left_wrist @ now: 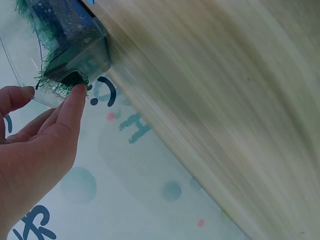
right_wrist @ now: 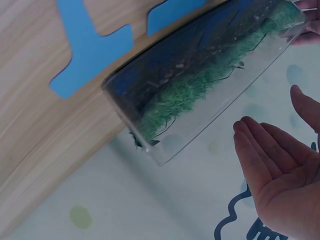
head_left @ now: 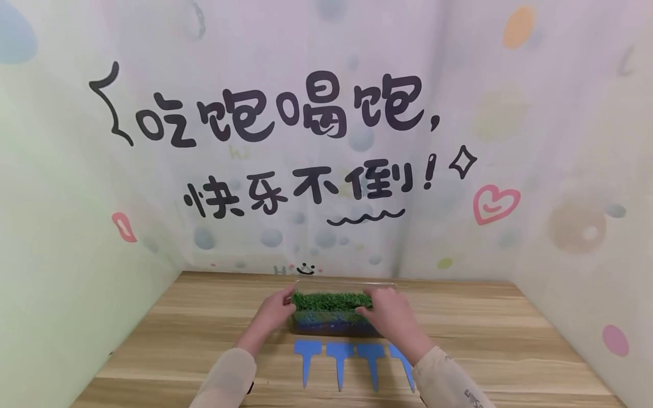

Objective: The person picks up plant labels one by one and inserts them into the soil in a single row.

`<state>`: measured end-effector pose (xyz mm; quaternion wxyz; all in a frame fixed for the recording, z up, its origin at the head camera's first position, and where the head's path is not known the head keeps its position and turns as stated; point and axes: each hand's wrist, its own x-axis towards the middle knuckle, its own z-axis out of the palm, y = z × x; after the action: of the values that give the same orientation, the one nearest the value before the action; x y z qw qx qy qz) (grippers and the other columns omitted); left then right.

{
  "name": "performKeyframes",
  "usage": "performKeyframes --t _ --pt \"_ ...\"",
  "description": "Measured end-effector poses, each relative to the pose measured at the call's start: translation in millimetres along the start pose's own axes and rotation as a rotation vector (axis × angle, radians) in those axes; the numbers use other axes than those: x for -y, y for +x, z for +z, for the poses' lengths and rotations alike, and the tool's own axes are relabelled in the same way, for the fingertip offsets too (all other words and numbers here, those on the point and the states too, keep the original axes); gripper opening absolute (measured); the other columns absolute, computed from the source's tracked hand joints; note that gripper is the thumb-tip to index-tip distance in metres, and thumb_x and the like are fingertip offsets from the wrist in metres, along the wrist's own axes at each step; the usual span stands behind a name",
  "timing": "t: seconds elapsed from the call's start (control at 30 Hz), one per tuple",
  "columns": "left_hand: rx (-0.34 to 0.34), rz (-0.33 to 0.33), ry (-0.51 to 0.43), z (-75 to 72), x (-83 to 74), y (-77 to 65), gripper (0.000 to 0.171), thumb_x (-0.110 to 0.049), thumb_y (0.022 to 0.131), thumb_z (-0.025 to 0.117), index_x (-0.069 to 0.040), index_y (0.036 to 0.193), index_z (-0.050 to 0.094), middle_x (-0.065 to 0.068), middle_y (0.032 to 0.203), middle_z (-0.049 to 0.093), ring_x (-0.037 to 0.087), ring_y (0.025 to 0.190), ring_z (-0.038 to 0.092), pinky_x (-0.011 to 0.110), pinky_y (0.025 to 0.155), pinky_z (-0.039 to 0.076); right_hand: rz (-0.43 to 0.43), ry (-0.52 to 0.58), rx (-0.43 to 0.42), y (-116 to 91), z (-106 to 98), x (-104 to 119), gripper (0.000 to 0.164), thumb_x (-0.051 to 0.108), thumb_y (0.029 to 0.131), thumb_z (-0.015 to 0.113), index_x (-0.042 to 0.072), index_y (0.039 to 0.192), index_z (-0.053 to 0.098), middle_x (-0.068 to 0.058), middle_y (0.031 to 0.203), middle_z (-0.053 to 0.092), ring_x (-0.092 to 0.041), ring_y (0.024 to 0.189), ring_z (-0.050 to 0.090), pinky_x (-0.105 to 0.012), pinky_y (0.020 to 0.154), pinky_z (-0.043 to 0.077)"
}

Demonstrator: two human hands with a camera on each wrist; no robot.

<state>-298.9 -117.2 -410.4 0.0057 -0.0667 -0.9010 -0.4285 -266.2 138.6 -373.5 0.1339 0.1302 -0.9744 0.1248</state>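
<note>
A clear rectangular plastic box (head_left: 331,326) stands on the table, holding dark and blue material topped by green artificial grass (head_left: 329,301). My left hand (head_left: 275,310) is at its left end. In the left wrist view its thumb (left_wrist: 25,93) and fingers (left_wrist: 75,107) grip the end near the rim, where some grass pokes out. My right hand (head_left: 390,311) is over the box's right part in the head view, hiding that end. The right wrist view shows its fingers (right_wrist: 250,145) nearly straight and apart from the box, with nothing in them.
Several blue T-shaped plant labels (head_left: 340,360) lie in a row in front of the box, points toward me. My right forearm overlaps the rightmost one. The wood-grain table (head_left: 214,306) meets a printed wall (head_left: 326,243) close behind the box.
</note>
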Motion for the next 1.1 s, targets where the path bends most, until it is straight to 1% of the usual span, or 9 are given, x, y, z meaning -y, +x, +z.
performKeyframes --t 0.1,0.2,0.33,0.47,0.53,0.7,0.83,0.9,1.1 --pt "0.002 0.003 -0.003 -0.2 -0.2 0.3 0.060 -0.001 0.090 0.052 0.005 0.149 0.041 0.026 0.149 0.048 0.044 0.131 0.053 0.040 0.088 0.055 -0.009 0.013 -0.005 -0.9 0.7 6.1 0.042 0.034 0.085 0.078 0.008 0.117 0.072 -0.012 0.109 0.076 -0.029 0.086 0.073 -0.044 0.074 0.060" --pt "0.002 0.001 -0.014 -0.1 0.1 0.4 0.059 -0.001 0.091 0.052 0.005 0.148 0.041 0.026 0.149 0.047 0.043 0.132 0.052 0.042 0.091 0.055 -0.012 0.056 0.012 -1.4 1.6 11.6 0.043 0.032 0.085 0.078 0.006 0.118 0.071 -0.014 0.111 0.075 -0.028 0.084 0.073 -0.043 0.073 0.060" --pt "-0.001 0.006 -0.023 0.1 0.9 0.6 0.057 0.000 0.092 0.052 0.005 0.148 0.041 0.026 0.149 0.047 0.043 0.132 0.053 0.047 0.100 0.054 -0.019 0.088 0.040 -1.4 3.4 18.2 0.045 0.031 0.085 0.078 0.004 0.120 0.071 -0.015 0.114 0.074 -0.029 0.084 0.073 -0.042 0.074 0.061" --pt "0.011 0.007 -0.059 -2.0 0.4 0.3 0.054 0.000 0.095 0.053 0.006 0.148 0.041 0.027 0.149 0.046 0.045 0.132 0.052 0.051 0.106 0.049 -0.053 0.077 0.027 -1.7 7.2 23.0 0.043 0.031 0.085 0.078 0.006 0.119 0.072 -0.014 0.111 0.075 -0.026 0.075 0.072 -0.040 0.066 0.060" --pt "0.023 -0.003 -0.090 -3.0 0.5 0.1 0.053 0.001 0.096 0.052 0.007 0.148 0.040 0.027 0.150 0.045 0.045 0.133 0.050 0.051 0.106 0.048 -0.075 0.076 0.013 -2.7 9.5 25.1 0.041 0.031 0.085 0.078 0.007 0.117 0.073 -0.013 0.108 0.076 -0.023 0.071 0.071 -0.037 0.062 0.058" --pt "0.048 -0.028 -0.150 -4.4 1.1 0.4 0.054 0.003 0.097 0.051 0.006 0.149 0.038 0.027 0.152 0.041 0.045 0.136 0.048 0.049 0.103 0.051 -0.117 0.097 0.013 -4.6 12.7 32.4 0.037 0.030 0.085 0.078 0.007 0.114 0.074 -0.011 0.105 0.077 -0.020 0.070 0.070 -0.034 0.061 0.058" --pt "0.058 -0.013 -0.165 -4.4 1.6 1.4 0.054 0.004 0.097 0.051 0.008 0.149 0.037 0.029 0.152 0.040 0.046 0.136 0.047 0.050 0.106 0.048 -0.130 0.127 0.042 -4.5 13.5 39.2 0.036 0.030 0.085 0.078 0.008 0.113 0.075 -0.009 0.103 0.077 -0.018 0.072 0.071 -0.033 0.062 0.059" --pt "0.062 -0.002 -0.161 -4.6 1.4 1.6 0.054 0.005 0.097 0.050 0.009 0.149 0.036 0.030 0.152 0.040 0.046 0.136 0.047 0.052 0.109 0.045 -0.135 0.136 0.052 -4.6 14.6 42.5 0.035 0.030 0.085 0.078 0.008 0.112 0.075 -0.009 0.104 0.077 -0.018 0.074 0.072 -0.032 0.063 0.059" --pt "0.071 -0.007 -0.169 -4.5 1.7 1.6 0.054 0.005 0.098 0.050 0.009 0.149 0.035 0.029 0.153 0.039 0.046 0.137 0.046 0.052 0.110 0.043 -0.149 0.144 0.085 -4.6 18.3 50.8 0.035 0.031 0.085 0.078 0.008 0.111 0.075 -0.008 0.103 0.077 -0.017 0.075 0.072 -0.030 0.063 0.058"
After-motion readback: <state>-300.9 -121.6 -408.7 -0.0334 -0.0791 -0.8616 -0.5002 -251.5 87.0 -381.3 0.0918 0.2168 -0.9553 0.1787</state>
